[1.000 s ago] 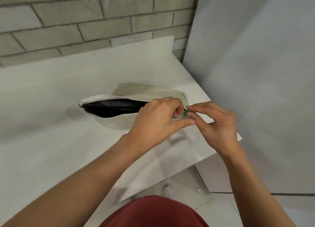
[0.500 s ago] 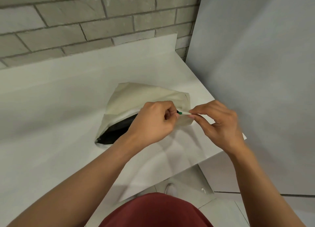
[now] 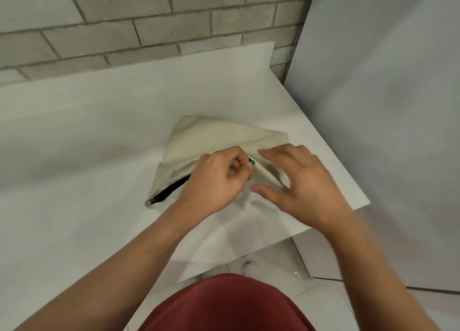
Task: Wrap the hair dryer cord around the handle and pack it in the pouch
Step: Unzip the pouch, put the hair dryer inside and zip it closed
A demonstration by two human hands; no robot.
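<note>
A beige cloth pouch (image 3: 219, 139) lies on the white table (image 3: 87, 136) near its right corner. Along its lower left edge a strip of something black (image 3: 171, 190) shows through the mouth; the hair dryer and its cord are otherwise hidden. My left hand (image 3: 216, 181) is closed on the pouch's edge, pinching it by a small green tab (image 3: 253, 162). My right hand (image 3: 298, 184) hovers just right of it, fingers spread, above the pouch's near corner and holding nothing.
A grey brick wall (image 3: 149, 24) runs behind the table. A plain grey panel (image 3: 385, 107) stands close on the right. The table's front right corner (image 3: 366, 202) is near my right hand. Tiled floor (image 3: 323, 303) and a shoe show below.
The pouch's wide mouth has drawn nearly shut, leaving a narrow black slit. My right hand has let go of the green tab and spread its fingers. My left hand keeps its grip.
</note>
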